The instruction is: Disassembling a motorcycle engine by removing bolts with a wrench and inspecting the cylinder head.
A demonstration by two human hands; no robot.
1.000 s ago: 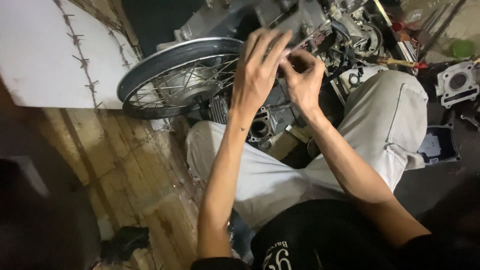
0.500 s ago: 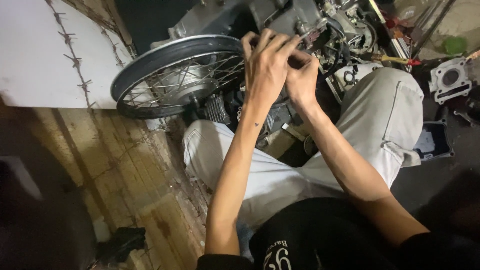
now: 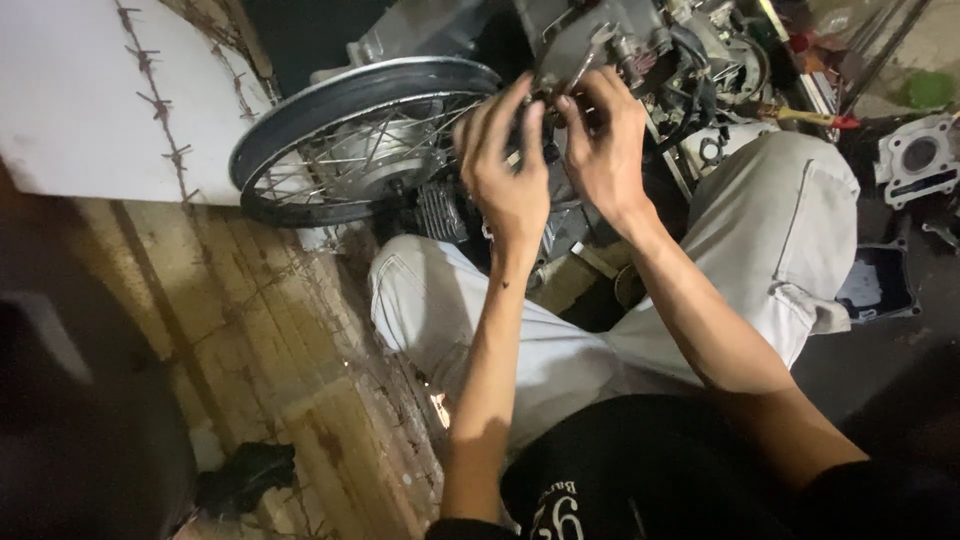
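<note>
Spoked wheel: black tyre, silver rim, thin silver spokes. Engine block: dull grey metal, dark grime. Trousers: pale grey. Shirt: black, white print. Wall panel: white, brown cracks. Floor: yellowish planks, rusty stains. Tray: dark blue.

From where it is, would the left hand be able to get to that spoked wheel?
Probably yes. The left hand is raised at the engine part, and the spoked wheel lies right beside it with nothing between them; the fingers already overlap the rim's edge in view.
</note>
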